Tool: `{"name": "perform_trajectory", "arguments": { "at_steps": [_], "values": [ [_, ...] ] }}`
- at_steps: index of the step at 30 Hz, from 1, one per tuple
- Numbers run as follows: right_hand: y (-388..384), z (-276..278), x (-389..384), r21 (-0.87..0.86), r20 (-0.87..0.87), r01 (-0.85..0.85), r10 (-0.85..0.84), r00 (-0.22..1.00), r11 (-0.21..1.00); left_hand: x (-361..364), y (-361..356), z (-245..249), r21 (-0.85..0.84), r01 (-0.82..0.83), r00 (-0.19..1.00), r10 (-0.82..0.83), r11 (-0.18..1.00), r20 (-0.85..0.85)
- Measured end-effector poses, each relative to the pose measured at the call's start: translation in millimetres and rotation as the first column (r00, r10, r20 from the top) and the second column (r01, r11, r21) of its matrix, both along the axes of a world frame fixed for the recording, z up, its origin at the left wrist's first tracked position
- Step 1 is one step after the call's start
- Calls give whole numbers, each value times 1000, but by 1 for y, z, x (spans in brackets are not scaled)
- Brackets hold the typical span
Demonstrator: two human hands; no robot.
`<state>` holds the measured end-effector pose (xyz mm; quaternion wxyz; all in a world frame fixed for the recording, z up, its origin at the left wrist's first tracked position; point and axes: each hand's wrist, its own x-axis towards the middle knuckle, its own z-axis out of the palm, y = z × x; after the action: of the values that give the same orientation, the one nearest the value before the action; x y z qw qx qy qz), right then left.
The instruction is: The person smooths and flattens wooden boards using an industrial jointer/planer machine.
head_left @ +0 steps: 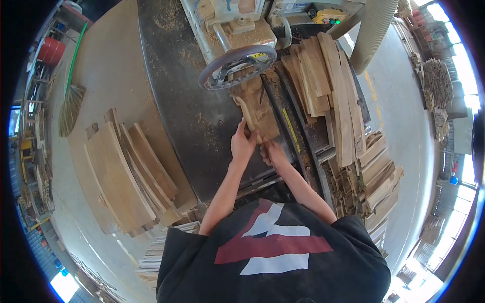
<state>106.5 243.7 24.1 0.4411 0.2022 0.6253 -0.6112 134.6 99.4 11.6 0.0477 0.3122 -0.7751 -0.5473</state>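
Note:
A narrow, curved wooden strip with a rough edge lies along the left side of a flat wooden board on the dark machine table. My left hand grips the strip near its close end, thumb and fingers around it. Just to the right, my right hand is closed with curled fingers at the near end of the wood; what lies inside its fingers is hidden. Beyond both hands, the board's far end passes beneath the machine's handwheel.
Stacked boards lie right of the black guide rail, with more offcuts nearer me. Curved boards stand at left. A ribbed hose drops at upper right. Sawdust covers parts of the table; a broom stands far left.

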Motion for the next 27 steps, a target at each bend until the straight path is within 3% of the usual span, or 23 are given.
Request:
{"name": "perform_trajectory", "arguments": {
  "at_steps": [5,7,10,11,13,14,15,16,17,20,22,24,26,27],
  "values": [
    [15,-5,12,45,41,-37,36,999,998,13,15,-12,60,12,1000,-10,998,-29],
    [12,-12,1,-20,-66,49,-50,997,999,-3,11,-10,111,8,998,0,994,-70],
    [-8,-16,-34,-71,-32,30,-33,999,997,-33,-8,1,206,-77,997,81,976,-10],
    [-17,-16,-45,-74,-32,-4,2,999,997,-44,-14,-1,203,-111,993,116,973,-10],
    [-40,-17,-60,20,-137,17,-14,990,1000,-65,-24,-25,27,-143,935,144,989,-325],
    [-47,-18,-67,36,-189,-4,11,982,999,-77,-31,-39,85,-137,933,157,987,-324],
    [-52,-37,-80,9,-190,5,-3,982,1000,-78,-39,-3,21,-154,952,154,988,-264],
    [-58,-68,-95,49,-202,-11,21,979,999,-91,-46,-23,13,-168,973,168,986,-157],
    [-75,-38,-107,71,-244,-34,51,968,997,-99,-55,-13,10,-202,966,201,979,-163],
    [-101,-50,-127,23,-233,33,-27,972,999,-110,-84,-31,27,-238,943,237,971,-233],
    [-101,-39,-117,21,-371,36,-25,928,999,-82,-90,-9,78,-231,922,243,970,-302],
    [-104,-34,-118,-34,-336,14,-25,942,999,-44,-101,13,-14,-89,959,82,996,-273],
    [-99,-34,-120,-83,-297,40,-63,953,996,-3,-109,28,-324,-247,895,87,913,-437],
    [-99,-38,-120,-118,-288,36,-69,955,992,17,-117,37,-357,-289,895,119,888,-430]
  ]
}}
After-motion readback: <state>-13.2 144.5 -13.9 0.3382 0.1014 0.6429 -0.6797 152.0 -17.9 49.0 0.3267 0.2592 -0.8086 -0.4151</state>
